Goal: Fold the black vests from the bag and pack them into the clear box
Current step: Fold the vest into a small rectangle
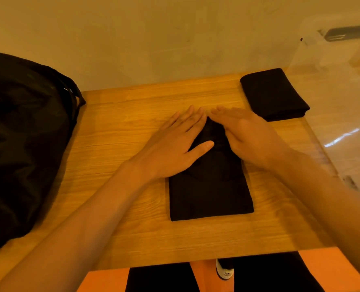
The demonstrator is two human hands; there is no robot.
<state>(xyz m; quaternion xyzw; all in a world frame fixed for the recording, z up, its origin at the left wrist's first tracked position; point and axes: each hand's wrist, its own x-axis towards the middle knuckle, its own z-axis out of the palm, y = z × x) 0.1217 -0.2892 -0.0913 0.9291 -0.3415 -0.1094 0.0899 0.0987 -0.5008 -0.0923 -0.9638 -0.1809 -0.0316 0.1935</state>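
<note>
On the table (132, 228), left hand (174, 148) and right hand (248, 135) lie flat, fingers straight, gripping nothing, just pressing the vest (210, 194) so its fold holds, I'd guess.

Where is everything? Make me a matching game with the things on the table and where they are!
Things
1. bag
2. clear box
3. folded vest
4. nearer vest

Places
A. middle of the table, pressed under the left hand and right hand
B. left end of the table
C. at the right side, see-through
D. far right corner of the table, nobody touching it

Pairs: 1-B, 2-C, 3-D, 4-A
</note>
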